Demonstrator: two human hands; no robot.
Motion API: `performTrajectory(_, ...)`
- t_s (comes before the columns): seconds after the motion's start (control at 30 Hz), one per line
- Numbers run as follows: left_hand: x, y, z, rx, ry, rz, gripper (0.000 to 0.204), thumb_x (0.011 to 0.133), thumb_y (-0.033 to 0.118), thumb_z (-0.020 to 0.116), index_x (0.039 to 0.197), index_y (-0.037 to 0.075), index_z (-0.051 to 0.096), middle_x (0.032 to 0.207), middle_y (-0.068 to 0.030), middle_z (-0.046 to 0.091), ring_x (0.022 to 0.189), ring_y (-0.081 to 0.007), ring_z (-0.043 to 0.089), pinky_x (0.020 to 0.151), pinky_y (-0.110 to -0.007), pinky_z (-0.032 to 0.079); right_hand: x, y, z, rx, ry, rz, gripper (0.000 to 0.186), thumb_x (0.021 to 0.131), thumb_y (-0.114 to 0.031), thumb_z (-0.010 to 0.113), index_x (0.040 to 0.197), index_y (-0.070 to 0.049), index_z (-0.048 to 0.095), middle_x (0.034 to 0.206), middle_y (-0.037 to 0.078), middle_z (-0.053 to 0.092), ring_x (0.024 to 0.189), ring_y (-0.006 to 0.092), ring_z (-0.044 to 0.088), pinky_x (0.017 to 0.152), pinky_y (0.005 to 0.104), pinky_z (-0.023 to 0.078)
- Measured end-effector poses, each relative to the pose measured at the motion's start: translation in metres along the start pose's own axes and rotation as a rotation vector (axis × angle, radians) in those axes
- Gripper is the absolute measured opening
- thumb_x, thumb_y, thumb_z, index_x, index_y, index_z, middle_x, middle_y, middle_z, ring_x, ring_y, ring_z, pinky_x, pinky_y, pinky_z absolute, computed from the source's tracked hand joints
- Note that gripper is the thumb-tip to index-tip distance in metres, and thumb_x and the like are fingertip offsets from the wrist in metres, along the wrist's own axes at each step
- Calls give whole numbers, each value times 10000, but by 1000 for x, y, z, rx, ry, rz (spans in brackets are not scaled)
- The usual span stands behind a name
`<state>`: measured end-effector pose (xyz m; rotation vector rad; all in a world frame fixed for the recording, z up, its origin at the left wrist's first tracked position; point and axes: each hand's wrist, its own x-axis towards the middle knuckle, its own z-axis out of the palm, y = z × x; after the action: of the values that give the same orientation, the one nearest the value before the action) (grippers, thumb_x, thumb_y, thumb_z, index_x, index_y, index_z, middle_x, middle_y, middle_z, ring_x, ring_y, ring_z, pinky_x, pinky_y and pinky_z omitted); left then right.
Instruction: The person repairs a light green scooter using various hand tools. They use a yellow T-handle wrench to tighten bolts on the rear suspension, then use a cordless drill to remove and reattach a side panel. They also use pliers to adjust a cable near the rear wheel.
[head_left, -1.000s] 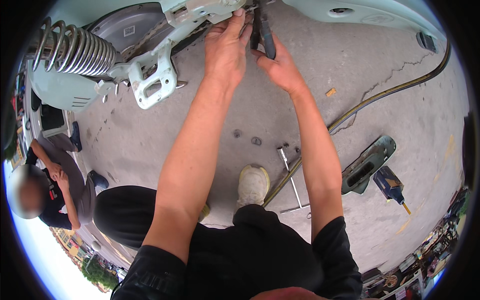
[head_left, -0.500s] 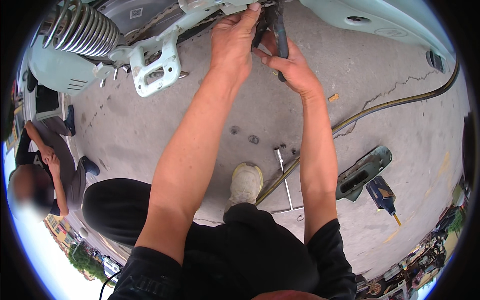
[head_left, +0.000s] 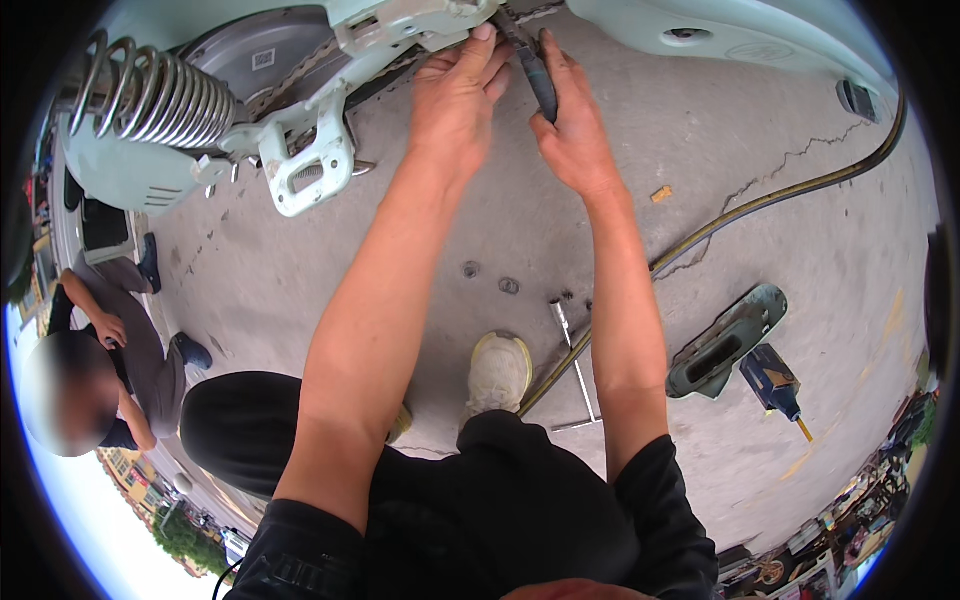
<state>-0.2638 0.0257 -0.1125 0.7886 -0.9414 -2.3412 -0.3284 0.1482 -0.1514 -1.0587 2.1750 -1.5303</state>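
Note:
At the top of the view my right hand (head_left: 578,135) is closed around dark-handled pliers (head_left: 537,78). Their upper end meets the underside of a pale green vehicle frame (head_left: 400,28), where the jaws are hidden. Just left of the pliers is my left hand (head_left: 450,110), thumb and fingers pinched together against the lower edge of that frame. What the left fingers hold, if anything, cannot be made out. A chain (head_left: 290,80) runs behind the frame, beside a grey round cover. A slotted green bracket (head_left: 318,165) hangs to the left of my left hand.
A coil spring (head_left: 165,90) is at upper left. On the concrete lie a hose (head_left: 770,203), a T-handled socket wrench (head_left: 575,350), a dark green plastic part (head_left: 728,342) and a blue-black box-shaped item (head_left: 770,380). Another person (head_left: 130,320) sits at left.
The pliers' handles have come closer together in my right hand and tilted leftward at the top. My left hand has shifted slightly down and left. The seated person's hands have moved apart.

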Motion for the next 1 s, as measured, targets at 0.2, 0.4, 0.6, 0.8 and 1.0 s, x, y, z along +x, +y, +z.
performTrajectory(0.2, -2, 0, 3, 44, 20, 30, 299, 958, 233, 674, 1149, 11, 615, 1204, -123, 644, 1173, -252, 593, 1094, -427, 416, 2, 7, -3, 88, -63, -5, 828, 761, 82, 479, 1551, -91, 301, 1473, 188, 426, 1365, 343, 430, 1128, 375, 343)
performTrajectory(0.4, -2, 1, -5, 159, -34, 87, 320, 956, 236, 681, 1171, 12, 605, 1198, -122, 642, 1176, -244, 586, 1093, -415, 414, -1, -1, -6, 767, -278, 304, 786, 783, 84, 538, 1526, -54, 322, 1491, 152, 423, 1399, 280, 400, 1159, 443, 373)
performTrajectory(0.6, 2, -2, 2, 92, -3, 104, 202, 925, 232, 725, 1077, 108, 677, 1060, -3, 688, 1003, -124, 620, 931, -300, 469, -2, 3, -12, 930, -360, 378, 790, 770, 79, 593, 1510, -32, 339, 1453, 170, 450, 1377, 290, 423, 1144, 455, 399)
performTrajectory(0.8, 2, -1, -2, 164, 80, -35, 217, 937, 258, 709, 1094, 113, 671, 1099, -28, 687, 1025, -146, 625, 967, -334, 464, 0, -1, -18, 645, -371, 302, 791, 772, 52, 586, 1517, -43, 339, 1439, 155, 461, 1352, 297, 447, 1118, 394, 405)
performTrajectory(1.0, 1, -1, -2, 32, -7, -27, 322, 943, 288, 695, 1193, 101, 615, 1206, -42, 661, 1148, -212, 605, 1043, -403, 431, -1, -9, -13, 21, -114, 38, 821, 755, 68, 497, 1543, -90, 324, 1452, 182, 449, 1299, 344, 480, 1110, 362, 371)
